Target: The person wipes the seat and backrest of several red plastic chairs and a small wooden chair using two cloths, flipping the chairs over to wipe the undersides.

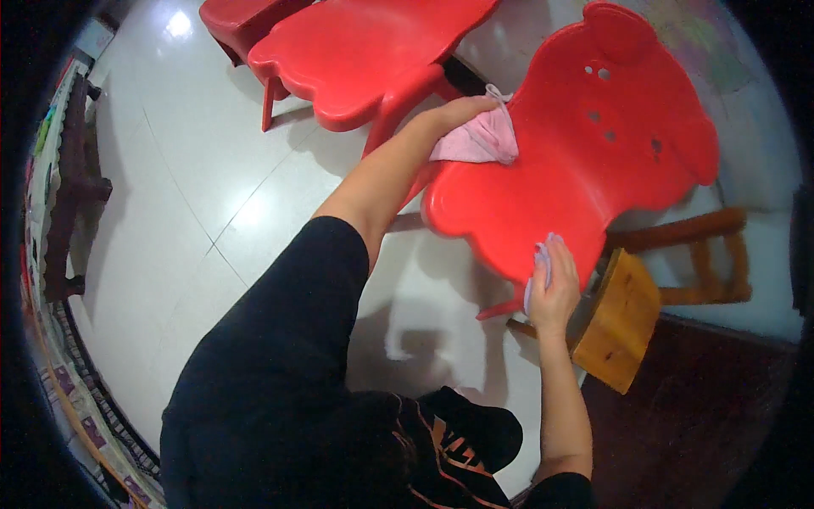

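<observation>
A red plastic child's chair (534, 197) with a bear-shaped back stands in front of me. My left hand (467, 112) holds a pink cloth (478, 141) against the left side of this chair, where the seat meets the back. Some of its fingers are hidden by the folds, and a pale loop sticks up from the cloth. At the seat's near right edge, my right hand (557, 289) grips a light purple cloth (539, 270), mostly covered by the fingers and palm.
More red plastic chairs (356, 57) stand at the upper left. Close by my right arm is a small wooden chair (620, 324) beside a dark brown surface (693, 407). Pale floor tiles (191, 191) stretch left to a low dark wooden piece of furniture (73, 191).
</observation>
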The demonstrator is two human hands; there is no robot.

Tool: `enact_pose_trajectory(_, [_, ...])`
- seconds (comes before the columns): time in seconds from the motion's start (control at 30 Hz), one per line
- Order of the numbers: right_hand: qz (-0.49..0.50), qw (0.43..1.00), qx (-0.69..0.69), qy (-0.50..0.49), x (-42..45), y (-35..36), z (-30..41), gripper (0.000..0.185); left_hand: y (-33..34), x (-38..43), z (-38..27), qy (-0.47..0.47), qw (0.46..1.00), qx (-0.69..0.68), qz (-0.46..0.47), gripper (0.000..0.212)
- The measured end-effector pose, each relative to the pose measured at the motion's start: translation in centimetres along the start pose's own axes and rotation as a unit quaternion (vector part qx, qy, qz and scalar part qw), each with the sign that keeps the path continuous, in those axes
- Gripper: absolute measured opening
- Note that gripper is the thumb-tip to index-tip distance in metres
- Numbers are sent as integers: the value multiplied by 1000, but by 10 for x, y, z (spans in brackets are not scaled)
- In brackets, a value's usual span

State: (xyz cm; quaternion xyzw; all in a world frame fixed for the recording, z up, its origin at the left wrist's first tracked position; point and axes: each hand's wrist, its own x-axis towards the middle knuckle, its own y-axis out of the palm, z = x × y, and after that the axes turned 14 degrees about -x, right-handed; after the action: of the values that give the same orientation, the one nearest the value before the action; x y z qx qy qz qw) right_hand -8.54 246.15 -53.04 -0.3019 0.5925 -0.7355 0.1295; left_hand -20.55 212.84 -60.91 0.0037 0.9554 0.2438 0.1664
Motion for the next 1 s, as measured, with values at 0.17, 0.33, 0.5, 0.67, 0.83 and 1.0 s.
enact_pose_trajectory(0.17, [-9, 1000, 1, 12, 0, 3, 3, 31, -35, -34, 63, 177, 978, 105, -39, 47])
enact_pose_trajectory(0.33, [-6, 1000, -25, 2, 0, -2, 4, 32, -30, -88, 113, 350, 804, 466, -118, 33])
enact_pose_trajectory(0.5, [-28, 999, -39, -14, -3, 6, -2, 31, -8, -73, 105, 81, 786, 584, -186, 31])
enact_pose_trajectory(0.67, [-32, 999, -22, -11, -6, 9, 1, 35, 20, -48, 36, 140, 787, 544, -256, 31])
enact_pose_trajectory(0.83, [-42, 998, -40, -9, -5, 4, -1, 35, 44, -25, -2, 248, 788, 524, -208, 39])
enact_pose_trajectory(1.0, [-42, 998, -40, -2, -2, 6, 4, 31, 69, -20, -4, 212, 702, 641, -226, 43])
